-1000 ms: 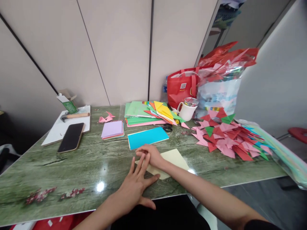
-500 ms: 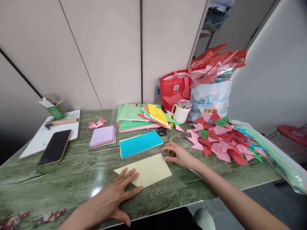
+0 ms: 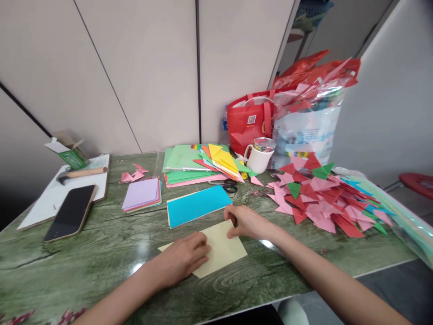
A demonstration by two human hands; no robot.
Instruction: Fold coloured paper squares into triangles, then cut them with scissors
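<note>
A pale yellow sheet of paper (image 3: 223, 250) lies slanted on the table in front of me. My left hand (image 3: 184, 256) rests on its left part, fingers bent and bunched together, holding it down; the thumb is hidden. At the sheet's upper right corner, my right hand (image 3: 246, 222) pinches the edge between thumb and curled fingers. Just behind it lies a bright blue strip of paper (image 3: 199, 205) with a pale sheet showing under its edge.
Behind are a stack of coloured paper (image 3: 182, 160), black scissors (image 3: 230, 185) and a white mug (image 3: 259, 159). Lilac squares (image 3: 140, 194), a phone (image 3: 71, 212) and a hammer (image 3: 83, 173) lie left. Folded paper pieces (image 3: 321, 194) are heaped right, before a red bag (image 3: 248, 128).
My left hand has drawn its spread fingers in and moved further right onto the sheet. My right hand has closed on the sheet's upper right corner.
</note>
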